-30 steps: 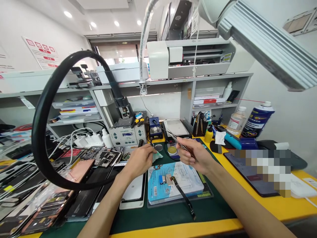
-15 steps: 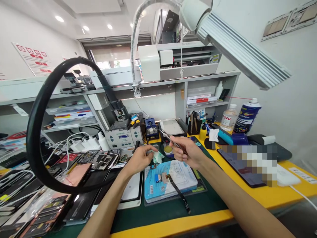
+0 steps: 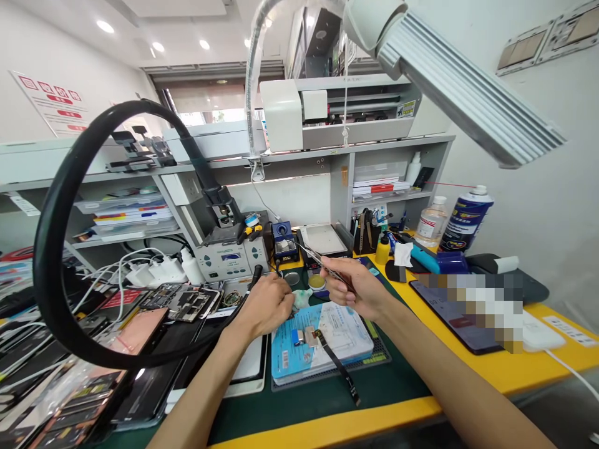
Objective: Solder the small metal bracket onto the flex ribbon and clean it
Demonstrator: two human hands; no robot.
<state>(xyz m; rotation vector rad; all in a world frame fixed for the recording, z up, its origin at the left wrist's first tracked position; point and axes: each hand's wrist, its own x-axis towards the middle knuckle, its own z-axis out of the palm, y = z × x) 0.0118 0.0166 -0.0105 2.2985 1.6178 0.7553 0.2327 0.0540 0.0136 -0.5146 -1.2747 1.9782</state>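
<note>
My right hand (image 3: 354, 285) is closed around metal tweezers (image 3: 322, 259), whose tips point up and left, away from the work surface. My left hand (image 3: 270, 304) has its fingers curled down at the upper left corner of a blue and white pack (image 3: 290, 358); whatever they pinch is hidden. Beside those fingertips lies a crumpled whitish-green tissue (image 3: 303, 298). On the pack rests a small part with a blue tab (image 3: 297, 337), and a black flex cable (image 3: 339, 368) runs from it past the pack's front edge. A round tin of yellowish paste (image 3: 317, 282) stands behind.
A thick black hose (image 3: 44, 249) loops on the left, over opened phones and circuit boards (image 3: 187, 304). The grey soldering station (image 3: 229, 259) stands behind. To the right are a phone (image 3: 453, 315), a spray can (image 3: 463, 218) and a bottle (image 3: 430, 221). A lamp (image 3: 472, 93) hangs overhead.
My left hand has moved slightly down and left, its fingers curling over the small part at the pack's corner, which is now covered. The right hand with the tweezers stays almost still.
</note>
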